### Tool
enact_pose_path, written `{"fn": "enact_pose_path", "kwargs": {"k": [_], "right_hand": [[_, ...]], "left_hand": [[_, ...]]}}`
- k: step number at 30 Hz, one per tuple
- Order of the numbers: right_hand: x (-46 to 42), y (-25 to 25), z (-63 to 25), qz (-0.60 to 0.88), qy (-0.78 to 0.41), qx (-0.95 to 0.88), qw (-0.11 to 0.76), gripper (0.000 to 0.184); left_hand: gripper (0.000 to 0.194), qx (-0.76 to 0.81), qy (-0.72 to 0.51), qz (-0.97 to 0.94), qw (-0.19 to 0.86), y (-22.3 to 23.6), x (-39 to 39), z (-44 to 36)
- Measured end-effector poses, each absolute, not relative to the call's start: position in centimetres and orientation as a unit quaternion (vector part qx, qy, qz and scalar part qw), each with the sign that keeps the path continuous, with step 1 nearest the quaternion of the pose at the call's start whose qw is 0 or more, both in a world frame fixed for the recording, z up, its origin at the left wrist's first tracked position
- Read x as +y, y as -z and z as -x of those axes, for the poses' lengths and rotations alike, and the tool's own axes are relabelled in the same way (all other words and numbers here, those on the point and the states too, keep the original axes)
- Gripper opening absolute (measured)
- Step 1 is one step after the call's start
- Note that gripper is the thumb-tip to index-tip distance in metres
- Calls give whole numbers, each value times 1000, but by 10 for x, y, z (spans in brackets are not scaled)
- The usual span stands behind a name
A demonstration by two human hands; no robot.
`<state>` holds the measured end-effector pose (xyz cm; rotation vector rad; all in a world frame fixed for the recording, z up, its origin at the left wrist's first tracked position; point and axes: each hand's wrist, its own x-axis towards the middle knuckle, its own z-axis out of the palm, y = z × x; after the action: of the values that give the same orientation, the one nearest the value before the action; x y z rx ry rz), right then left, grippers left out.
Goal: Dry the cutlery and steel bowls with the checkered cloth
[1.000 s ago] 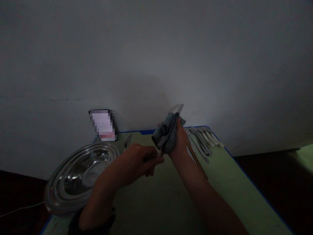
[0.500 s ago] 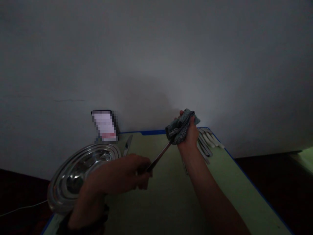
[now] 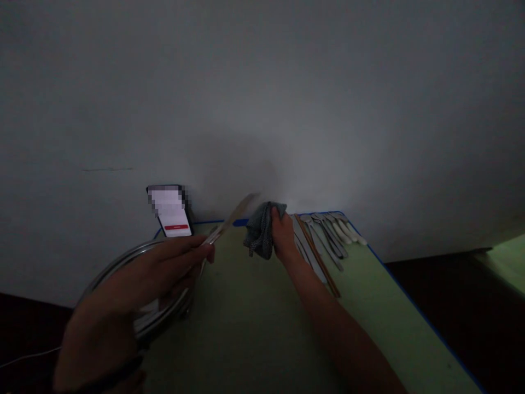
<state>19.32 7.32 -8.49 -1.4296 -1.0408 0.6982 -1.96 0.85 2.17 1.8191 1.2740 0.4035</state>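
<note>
Above the metal basin [image 3: 107, 275], my left hand [image 3: 164, 268] is closed on the handle of a table knife [image 3: 235, 212], its blade tilted up to the right and a little blurred. My right hand [image 3: 283, 232] grips a bunched grey checked cloth [image 3: 261, 229] just right of the blade. Blade and cloth are apart. Beside my right wrist a row of cutlery lies on the table: a pair of brown chopsticks [image 3: 318, 257], metal pieces [image 3: 336, 243] and several white-handled pieces [image 3: 350, 232]. My left hand and forearm hide much of the basin.
A phone [image 3: 174, 213] with a lit screen leans against the wall [image 3: 262, 98] behind the basin. The pale green table [image 3: 246, 317] has a blue edge. A thin white cable [image 3: 30, 355] runs off at the lower left.
The knife has come out of the cloth. My left hand has drawn it left and turned its blade upward, over the basin. My right hand has moved left with the cloth, uncovering the chopsticks.
</note>
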Motion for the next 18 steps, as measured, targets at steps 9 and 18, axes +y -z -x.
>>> {"fn": "enact_pose_path", "kwargs": {"k": [9,18], "right_hand": [[33,83,-219,465,-458,-586,480,32],[-1,82,-263,521,-440,-553,479,37]], "left_hand": [[33,418,-53,-787,451,9,18,-38],[44,357,-67,-878,311,54,0,-105]]}}
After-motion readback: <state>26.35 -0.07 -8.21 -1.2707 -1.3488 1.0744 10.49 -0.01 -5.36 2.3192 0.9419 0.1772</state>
